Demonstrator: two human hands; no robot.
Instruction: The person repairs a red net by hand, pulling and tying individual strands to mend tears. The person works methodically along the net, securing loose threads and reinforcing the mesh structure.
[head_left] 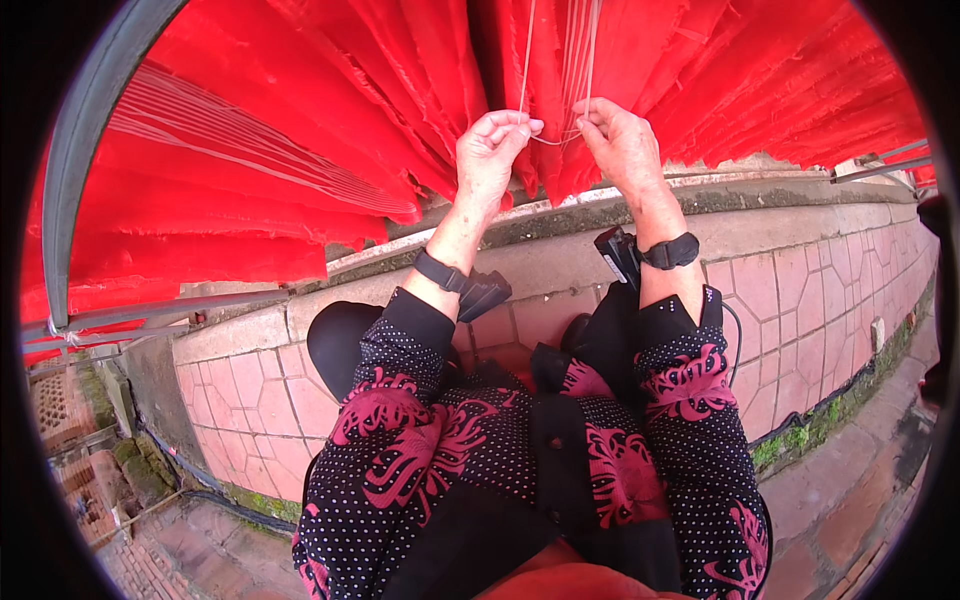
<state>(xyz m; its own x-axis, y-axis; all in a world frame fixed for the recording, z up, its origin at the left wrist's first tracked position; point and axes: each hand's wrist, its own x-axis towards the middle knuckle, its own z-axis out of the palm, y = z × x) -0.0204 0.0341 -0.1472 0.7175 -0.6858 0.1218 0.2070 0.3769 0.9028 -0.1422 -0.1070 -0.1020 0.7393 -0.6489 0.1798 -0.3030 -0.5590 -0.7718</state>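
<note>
Nearest: patterned jacket (460, 450), its lower part cut off by the frame edge; legs and feet mostly hidden under it. Wrist straps: left (440, 271), right (672, 251), each with a dark ribbed piece beside it. Left hand (490, 150): thumb and index fingers closed in a pinch on a pale cord (546, 142); remaining fingers curled, partly overlapping. Right hand (622, 148): thumb and index fingers nearly together, pinching the cord; exact contact hard to make out. Cord sags between the hands in front of hanging red cloth (330, 80); its upper ends leave the top of view. Pale strings (578, 50) run behind, too fine to count.
</note>
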